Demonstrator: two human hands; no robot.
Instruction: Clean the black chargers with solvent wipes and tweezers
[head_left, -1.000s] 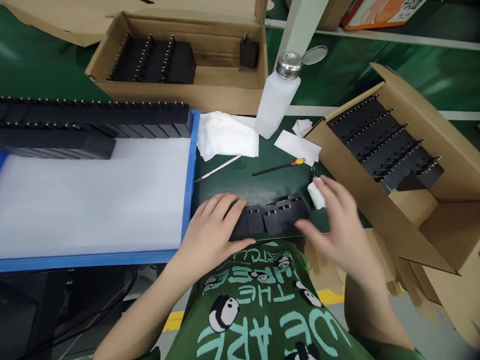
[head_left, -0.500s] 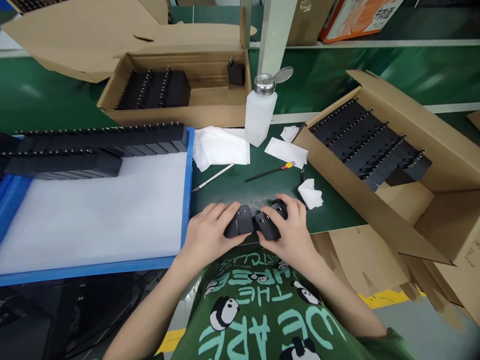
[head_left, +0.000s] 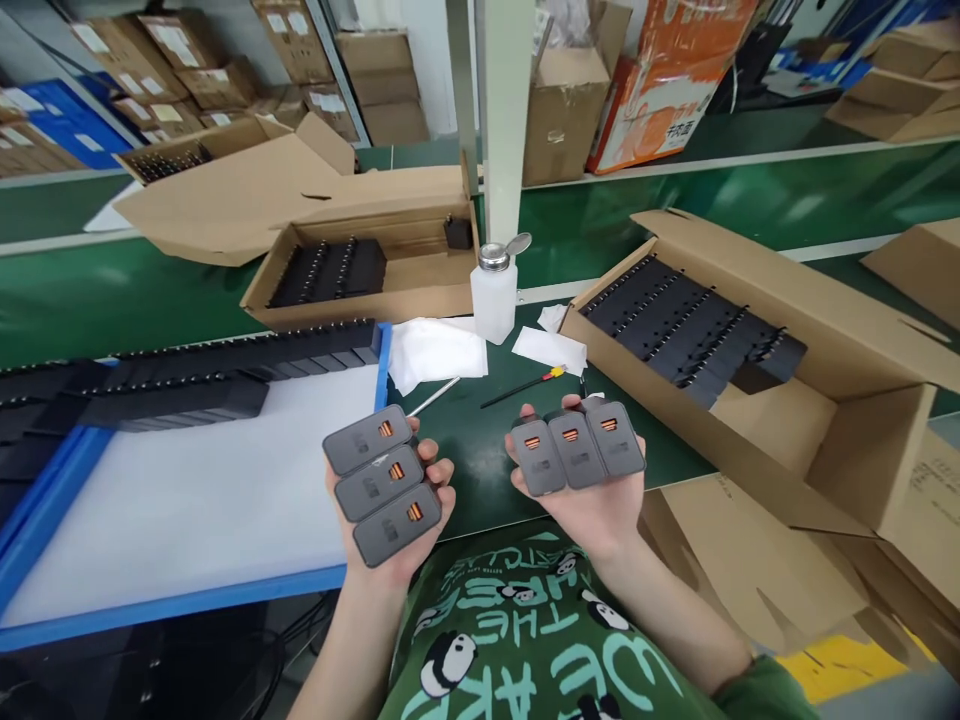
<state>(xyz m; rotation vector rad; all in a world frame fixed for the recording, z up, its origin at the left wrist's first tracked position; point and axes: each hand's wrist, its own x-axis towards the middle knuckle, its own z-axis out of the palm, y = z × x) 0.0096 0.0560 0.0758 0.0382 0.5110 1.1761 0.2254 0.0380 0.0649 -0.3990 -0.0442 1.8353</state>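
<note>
Three chargers (head_left: pixel 381 482) fill your left hand (head_left: pixel 397 520), three more (head_left: pixel 577 455) your right hand (head_left: pixel 592 500); keep both grips firm, ports facing you.

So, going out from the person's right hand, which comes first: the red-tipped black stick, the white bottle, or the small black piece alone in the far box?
From the right hand:
1. Red-tipped black stick, on the green mat just beyond the fingers.
2. White bottle, standing farther back, slightly left.
3. Lone black piece, in the far box's right corner.
</note>
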